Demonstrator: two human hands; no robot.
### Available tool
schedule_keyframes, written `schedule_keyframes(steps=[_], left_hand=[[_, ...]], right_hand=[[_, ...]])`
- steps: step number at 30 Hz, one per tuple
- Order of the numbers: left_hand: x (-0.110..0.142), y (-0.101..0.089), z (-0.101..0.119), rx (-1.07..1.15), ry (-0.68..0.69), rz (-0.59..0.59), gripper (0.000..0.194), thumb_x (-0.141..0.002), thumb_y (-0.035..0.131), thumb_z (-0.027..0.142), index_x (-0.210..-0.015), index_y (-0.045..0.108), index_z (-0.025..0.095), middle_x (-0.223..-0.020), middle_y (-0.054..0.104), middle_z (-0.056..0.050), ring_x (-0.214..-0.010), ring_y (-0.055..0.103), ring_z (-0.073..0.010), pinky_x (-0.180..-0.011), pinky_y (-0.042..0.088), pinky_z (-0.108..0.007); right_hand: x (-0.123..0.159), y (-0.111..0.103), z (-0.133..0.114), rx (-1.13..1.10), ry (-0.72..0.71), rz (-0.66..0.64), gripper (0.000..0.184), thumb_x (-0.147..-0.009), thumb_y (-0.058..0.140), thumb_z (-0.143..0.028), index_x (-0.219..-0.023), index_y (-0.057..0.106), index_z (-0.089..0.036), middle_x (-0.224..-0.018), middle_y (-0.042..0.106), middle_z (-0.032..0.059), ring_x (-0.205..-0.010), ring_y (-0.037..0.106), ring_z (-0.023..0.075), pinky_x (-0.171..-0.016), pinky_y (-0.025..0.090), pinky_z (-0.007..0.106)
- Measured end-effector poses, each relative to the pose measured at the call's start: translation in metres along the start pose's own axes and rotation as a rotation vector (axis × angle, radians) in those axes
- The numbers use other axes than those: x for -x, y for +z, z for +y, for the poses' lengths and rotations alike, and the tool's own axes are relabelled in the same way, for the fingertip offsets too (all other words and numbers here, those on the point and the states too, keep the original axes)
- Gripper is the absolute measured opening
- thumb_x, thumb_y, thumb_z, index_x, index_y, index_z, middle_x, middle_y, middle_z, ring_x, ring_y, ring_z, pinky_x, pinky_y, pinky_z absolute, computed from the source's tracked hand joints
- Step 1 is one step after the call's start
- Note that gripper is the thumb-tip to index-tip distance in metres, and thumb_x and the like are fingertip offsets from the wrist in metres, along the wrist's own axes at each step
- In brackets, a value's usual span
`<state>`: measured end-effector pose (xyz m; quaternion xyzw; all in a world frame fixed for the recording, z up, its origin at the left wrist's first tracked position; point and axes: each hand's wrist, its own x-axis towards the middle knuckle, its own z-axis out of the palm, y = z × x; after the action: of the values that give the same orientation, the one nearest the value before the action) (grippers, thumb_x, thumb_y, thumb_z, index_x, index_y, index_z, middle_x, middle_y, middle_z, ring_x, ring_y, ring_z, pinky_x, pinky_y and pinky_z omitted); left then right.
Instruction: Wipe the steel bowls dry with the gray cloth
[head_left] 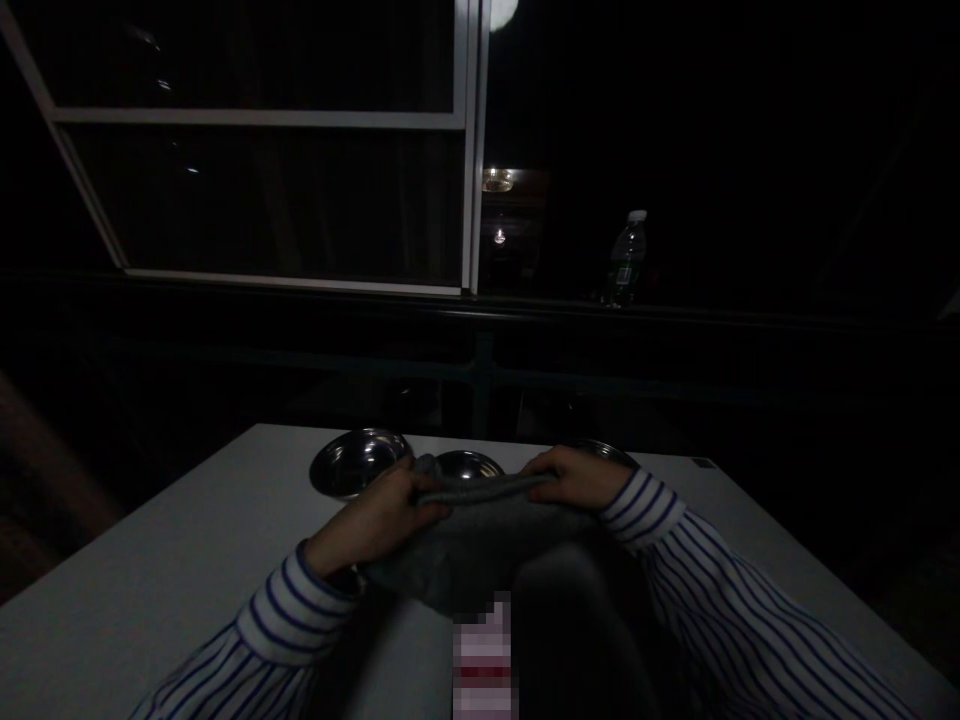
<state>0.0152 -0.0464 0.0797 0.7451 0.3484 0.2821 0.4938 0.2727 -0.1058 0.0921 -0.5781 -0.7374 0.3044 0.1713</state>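
In the head view, you are holding a grey cloth in front of you over the white bench. Your left grip is clamping the cloth's left end, with the thumb lying along the near side. Your right grip is clamping its upper edge at the right, the thumb coming over the top. Between the two, that edge is running nearly straight while the lower part is hanging in loose folds; whether its bottom is touching the bench, you cannot tell in this light.

As for progress, the taking-up looks done: both sides are secured and the upper edge is being kept drawn out. What seems left is everything after that, since the cloth is neither lying flat nor sitting in a finished shape, and nothing is showing that it is being released.

Beyond the cloth, three metal bowls are standing: a left bowl past its left end, a middle bowl partly hidden behind its upper edge, and a right bowl past its right end, mostly covered by your hand. You are touching none of them clearly. Farther beyond the cloth, to its right, a plastic bottle is standing upright.
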Motion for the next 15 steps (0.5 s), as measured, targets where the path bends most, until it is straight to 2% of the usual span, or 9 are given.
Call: schedule_keyframes(steps=[1, 3, 5, 7, 9, 11, 13, 15], left_hand=[[-0.001, -0.001, 0.000, -0.040, 0.018, -0.004, 0.010, -0.057, 0.070, 0.026, -0.065, 0.070, 0.019, -0.079, 0.065, -0.005, -0.081, 0.060, -0.0215, -0.075, 0.044, -0.027], [-0.004, -0.002, 0.002, -0.090, 0.080, 0.013, 0.013, -0.060, 0.068, 0.031, -0.056, 0.068, 0.019, -0.089, 0.064, -0.006, -0.087, 0.058, -0.0214, -0.080, 0.042, -0.027], [-0.008, -0.003, 0.005, -0.109, 0.133, 0.008, 0.019, -0.064, 0.064, 0.036, -0.055, 0.067, 0.019, -0.100, 0.061, -0.005, -0.095, 0.054, -0.0210, -0.085, 0.039, -0.027], [-0.012, -0.004, 0.006, -0.070, 0.083, -0.030, 0.029, -0.069, 0.056, 0.043, -0.059, 0.066, 0.017, -0.092, 0.063, -0.005, -0.086, 0.057, -0.0194, -0.079, 0.042, -0.029], [-0.017, -0.004, 0.003, 0.029, -0.039, -0.055, 0.038, -0.073, 0.049, 0.049, -0.065, 0.064, 0.015, -0.071, 0.063, -0.004, -0.066, 0.057, -0.0166, -0.063, 0.043, -0.028], [-0.020, 0.000, -0.002, 0.119, -0.127, -0.045, 0.042, -0.072, 0.047, 0.053, -0.067, 0.062, 0.014, -0.060, 0.059, -0.002, -0.054, 0.052, -0.0139, -0.052, 0.040, -0.025], [-0.023, 0.007, -0.009, 0.139, -0.154, -0.003, 0.043, -0.070, 0.049, 0.054, -0.066, 0.061, 0.013, -0.058, 0.059, -0.001, -0.053, 0.051, -0.0136, -0.051, 0.038, -0.024], [-0.026, 0.016, -0.016, 0.124, -0.162, 0.111, 0.042, -0.069, 0.051, 0.052, -0.064, 0.061, 0.012, -0.056, 0.059, -0.001, -0.055, 0.053, -0.0153, -0.052, 0.038, -0.025]], right_hand=[[-0.003, -0.002, 0.002, -0.016, 0.021, -0.041, 0.027, -0.076, 0.050, -0.032, -0.091, 0.066, -0.015, -0.082, 0.066, 0.0033, -0.079, 0.060, 0.0197, -0.071, 0.045, 0.031], [-0.008, -0.007, 0.005, -0.065, 0.028, -0.074, 0.030, -0.077, 0.048, -0.036, -0.085, 0.066, -0.013, -0.078, 0.064, 0.0034, -0.075, 0.059, 0.0182, -0.067, 0.045, 0.029], [-0.012, -0.010, 0.008, -0.146, -0.050, -0.047, 0.027, -0.075, 0.052, -0.036, -0.081, 0.066, -0.013, -0.089, 0.063, 0.0041, -0.086, 0.057, 0.0181, -0.077, 0.042, 0.028], [-0.015, -0.011, 0.012, -0.310, -0.122, -0.008, 0.026, -0.072, 0.055, -0.037, -0.079, 0.065, -0.014, -0.095, 0.061, 0.0035, -0.094, 0.054, 0.0177, -0.084, 0.038, 0.028], [-0.019, -0.009, 0.014, -0.515, -0.089, 0.077, 0.027, -0.070, 0.057, -0.040, -0.076, 0.063, -0.014, -0.083, 0.062, 0.0020, -0.084, 0.056, 0.0164, -0.079, 0.040, 0.028], [-0.022, -0.004, 0.014, -0.691, -0.032, 0.216, 0.028, -0.067, 0.059, -0.042, -0.072, 0.060, -0.015, -0.068, 0.059, -0.0007, -0.067, 0.056, 0.0139, -0.067, 0.042, 0.027], [-0.025, 0.006, 0.011, -0.787, -0.030, 0.349, 0.027, -0.066, 0.059, -0.042, -0.070, 0.056, -0.016, -0.064, 0.056, -0.0021, -0.061, 0.054, 0.0124, -0.061, 0.042, 0.024], [-0.026, 0.020, 0.003, -0.736, -0.052, 0.468, 0.024, -0.069, 0.056, -0.041, -0.071, 0.054, -0.017, -0.066, 0.056, -0.0016, -0.064, 0.055, 0.0130, -0.060, 0.042, 0.024]])
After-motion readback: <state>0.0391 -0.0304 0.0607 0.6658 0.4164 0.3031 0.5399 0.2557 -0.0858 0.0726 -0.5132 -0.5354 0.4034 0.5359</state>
